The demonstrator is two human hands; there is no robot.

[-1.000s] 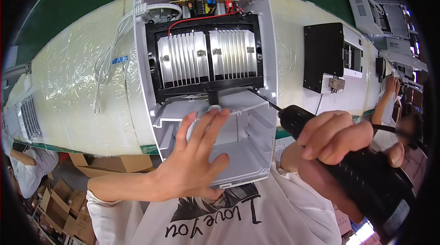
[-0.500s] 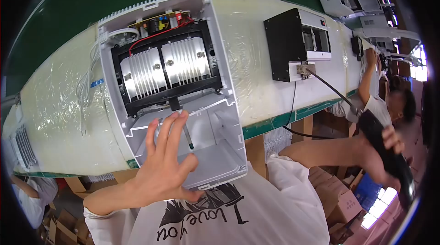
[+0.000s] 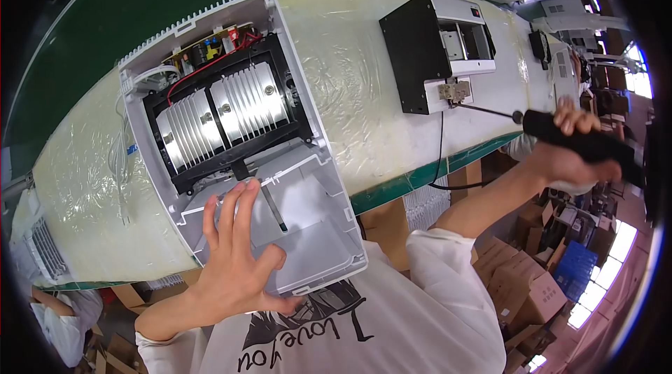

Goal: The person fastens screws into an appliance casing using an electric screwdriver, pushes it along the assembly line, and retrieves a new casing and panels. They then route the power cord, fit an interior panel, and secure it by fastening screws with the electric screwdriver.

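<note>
My left hand (image 3: 234, 258) lies with its fingers spread over the near end of a white plastic housing (image 3: 318, 244), fingertips near a black tab. Inside the housing are two finned metal heat sinks (image 3: 248, 104) in a black frame, with a circuit board and red wires behind. Off to the right, my right hand (image 3: 563, 164) is wrapped around a black electric screwdriver (image 3: 542, 127). Its long bit points left, the tip at the metal outlet of a black and white screw feeder (image 3: 409, 52). Whether a screw sits on the tip is too small to tell.
Clear film covers the pale bench (image 3: 357, 80), which has a green edge. A white cord (image 3: 119, 164) lies left of the housing, and a vented white part (image 3: 45, 248) further left. Cardboard boxes (image 3: 518, 286) stand below. Other people sit at both ends.
My right hand has lifted the screwdriver's body higher in view, so it lies flatter, while the tip stays at the feeder outlet. The view has shifted slightly; my left hand keeps its place on the housing.
</note>
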